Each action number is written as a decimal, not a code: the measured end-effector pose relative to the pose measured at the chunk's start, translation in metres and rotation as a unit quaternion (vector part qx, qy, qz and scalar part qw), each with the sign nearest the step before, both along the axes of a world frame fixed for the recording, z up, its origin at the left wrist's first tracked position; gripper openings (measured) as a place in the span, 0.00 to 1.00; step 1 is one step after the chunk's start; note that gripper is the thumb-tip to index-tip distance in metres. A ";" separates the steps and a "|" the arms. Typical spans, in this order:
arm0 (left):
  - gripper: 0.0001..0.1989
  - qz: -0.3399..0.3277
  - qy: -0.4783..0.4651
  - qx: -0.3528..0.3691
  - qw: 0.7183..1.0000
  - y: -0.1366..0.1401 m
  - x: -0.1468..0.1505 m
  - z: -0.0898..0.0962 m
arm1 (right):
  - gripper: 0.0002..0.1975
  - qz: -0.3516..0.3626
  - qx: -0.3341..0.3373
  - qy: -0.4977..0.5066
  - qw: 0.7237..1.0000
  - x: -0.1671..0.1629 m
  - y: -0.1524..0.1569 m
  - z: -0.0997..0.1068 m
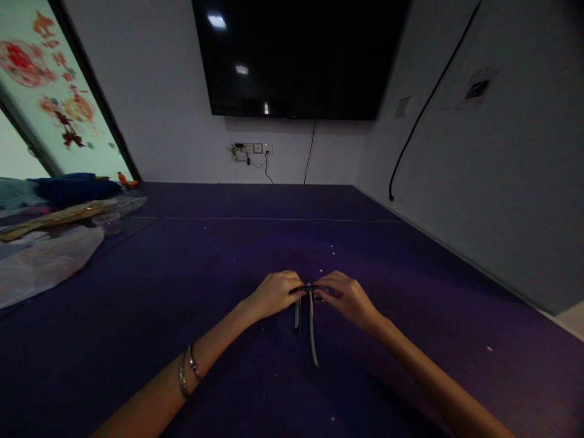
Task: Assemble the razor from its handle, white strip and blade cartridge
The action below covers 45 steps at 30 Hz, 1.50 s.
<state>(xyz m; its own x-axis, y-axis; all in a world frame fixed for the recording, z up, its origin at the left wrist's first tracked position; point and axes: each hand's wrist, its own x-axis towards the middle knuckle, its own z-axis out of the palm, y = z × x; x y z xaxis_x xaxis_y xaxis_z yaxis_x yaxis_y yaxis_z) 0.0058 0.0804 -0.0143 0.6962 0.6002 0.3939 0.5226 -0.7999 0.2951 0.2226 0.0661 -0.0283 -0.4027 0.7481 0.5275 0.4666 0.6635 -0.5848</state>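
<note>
Near the middle of the view, my left hand [277, 294] and my right hand [350, 298] face each other, fingers closed in pinches. Between them runs a thin dark strap [309, 287], gripped from both sides and held about level. A long pale strip [312, 334] hangs from it, curving down to a narrow end. To the left of that dangles a shorter dark-and-pale strip [297, 317], beneath my left fingertips. Something small with a metallic look [318, 297] shows by my right fingers. My fingers cover much of the strap, and its exact kind is unclear.
Under my hands spreads a dark purple surface [205, 261] with small white scraps [333, 253]. Clear plastic sheeting [50, 258] and dark blue cloth [75, 188] lie at the left. Beyond are a wall-mounted television [301, 61], sockets [258, 148] and a hanging black cable [429, 100].
</note>
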 end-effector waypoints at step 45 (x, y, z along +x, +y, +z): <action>0.11 0.064 0.011 -0.027 0.998 -0.001 0.001 -0.008 | 0.07 -0.006 -0.060 -0.140 0.988 0.039 0.039 -0.038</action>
